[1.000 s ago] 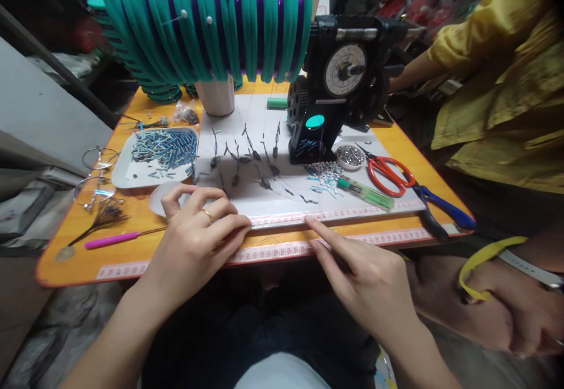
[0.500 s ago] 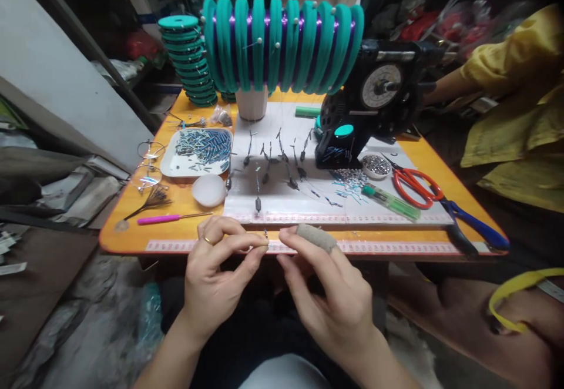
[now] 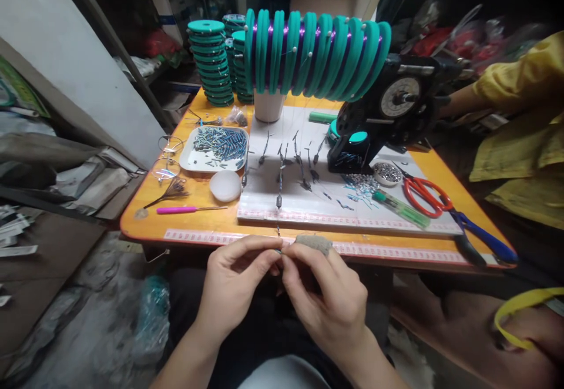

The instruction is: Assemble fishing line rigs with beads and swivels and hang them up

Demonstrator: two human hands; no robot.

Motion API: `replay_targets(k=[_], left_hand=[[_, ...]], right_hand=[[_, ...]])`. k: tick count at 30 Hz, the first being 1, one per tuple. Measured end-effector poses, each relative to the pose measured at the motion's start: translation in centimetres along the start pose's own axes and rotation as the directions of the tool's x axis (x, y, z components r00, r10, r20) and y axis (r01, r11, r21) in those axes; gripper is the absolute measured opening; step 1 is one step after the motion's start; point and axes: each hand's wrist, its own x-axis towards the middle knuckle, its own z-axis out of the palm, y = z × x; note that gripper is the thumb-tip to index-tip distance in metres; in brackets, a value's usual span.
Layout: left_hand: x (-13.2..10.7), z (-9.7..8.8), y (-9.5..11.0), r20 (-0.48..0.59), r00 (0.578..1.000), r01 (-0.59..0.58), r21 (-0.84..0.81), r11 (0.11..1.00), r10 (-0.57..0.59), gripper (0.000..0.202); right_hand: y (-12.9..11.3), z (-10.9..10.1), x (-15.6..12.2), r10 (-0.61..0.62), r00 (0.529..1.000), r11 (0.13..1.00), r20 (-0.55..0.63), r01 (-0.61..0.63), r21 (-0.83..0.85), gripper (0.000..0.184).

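Note:
My left hand point(image 3: 233, 274) is closed in a pinch at the table's front edge, with a thin fishing line at its thumb and index tip. My right hand point(image 3: 328, 289), a grey cloth wrap point(image 3: 314, 243) round one finger, pinches at the same spot; the fingertips meet and largely hide a tiny greenish piece there. Just above them a small metal swivel point(image 3: 278, 232) hangs over the board's edge, below a dark sinker point(image 3: 279, 201). Several similar sinker rigs point(image 3: 304, 183) lie on the white board point(image 3: 264, 207), beneath the teal foam spools point(image 3: 317, 54).
To the left are a white tray point(image 3: 187, 157) of small tubes, a white dish point(image 3: 225, 186) and a pink-handled hook tool point(image 3: 178, 210). Red-handled scissors point(image 3: 425, 198), blue-handled pliers point(image 3: 489, 236) and a black machine point(image 3: 374, 113) stand right. A person in yellow sleeves point(image 3: 524, 77) sits beyond.
My right hand has closed and come in against the left fingertips, where before its thumb and index stood apart. The view has shifted, so the table appears farther right and slightly lower.

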Motion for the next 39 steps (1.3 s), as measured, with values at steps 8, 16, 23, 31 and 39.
replay_targets(k=[8, 16, 23, 31, 39], left_hand=[[-0.3, 0.3, -0.5, -0.096, 0.995, -0.032, -0.006, 0.999, 0.031, 0.022], [-1.4, -0.3, -2.3, -0.052, 0.928, -0.311, 0.432, 0.847, 0.368, 0.044], [-1.0, -0.6, -2.2, 0.075, 0.880, -0.419, 0.587, 0.693, 0.469, 0.048], [-0.9, -0.7, -1.5, 0.050, 0.896, -0.388, 0.568, 0.726, 0.440, 0.033], [-0.9, -0.9, -1.4, 0.040, 0.903, -0.377, 0.553, 0.743, 0.428, 0.034]], right_hand=[[0.3, 0.4, -0.5, 0.039, 0.996, 0.997, 0.080, -0.044, 0.068, 0.017], [0.9, 0.1, -0.1, 0.070, 0.983, 0.991, 0.168, -0.087, 0.097, 0.015], [1.4, 0.3, 0.3, 0.067, 0.969, 0.987, 0.237, -0.099, 0.124, 0.015], [1.9, 0.1, 1.5, 0.112, 0.932, 0.934, 0.345, -0.217, 0.283, 0.026], [2.0, -0.2, 2.0, 0.104, 0.900, 0.911, 0.424, -0.257, 0.322, 0.028]])
